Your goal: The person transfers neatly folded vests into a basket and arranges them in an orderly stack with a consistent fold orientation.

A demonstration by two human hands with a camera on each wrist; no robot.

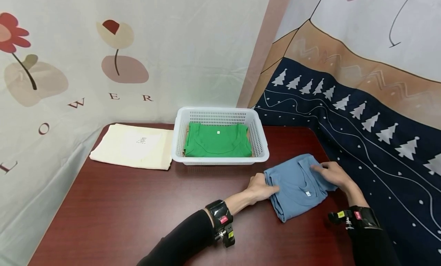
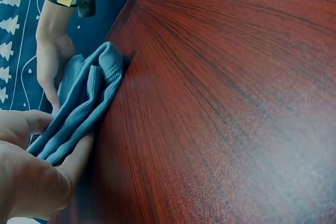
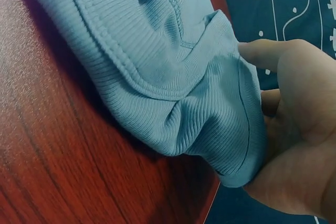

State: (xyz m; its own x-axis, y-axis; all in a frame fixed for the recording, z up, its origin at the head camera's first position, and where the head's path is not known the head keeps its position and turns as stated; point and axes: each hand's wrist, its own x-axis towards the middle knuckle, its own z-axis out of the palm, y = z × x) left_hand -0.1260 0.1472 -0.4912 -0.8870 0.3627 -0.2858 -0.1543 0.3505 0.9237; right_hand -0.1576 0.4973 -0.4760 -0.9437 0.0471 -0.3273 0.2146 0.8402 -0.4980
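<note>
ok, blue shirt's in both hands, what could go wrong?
The layers of the blue shirt look loose by the left hand, so might slip apart if lifted. Its end by the right hand is rumpled and appears close to the edge of the table; it may sag if released.

You wear black sleeves (image 1: 187, 235), and around each wrist a glossy black band (image 1: 216, 209) bearing a red label (image 1: 223, 219), plus a small black camera (image 1: 229, 242) with a yellow sticker (image 1: 231, 234).

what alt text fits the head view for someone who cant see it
A person's left hand and right hand hold a folded blue garment on a reddish-brown table. Beyond, a white basket holds a green garment, with a cream cloth to its left.
</note>
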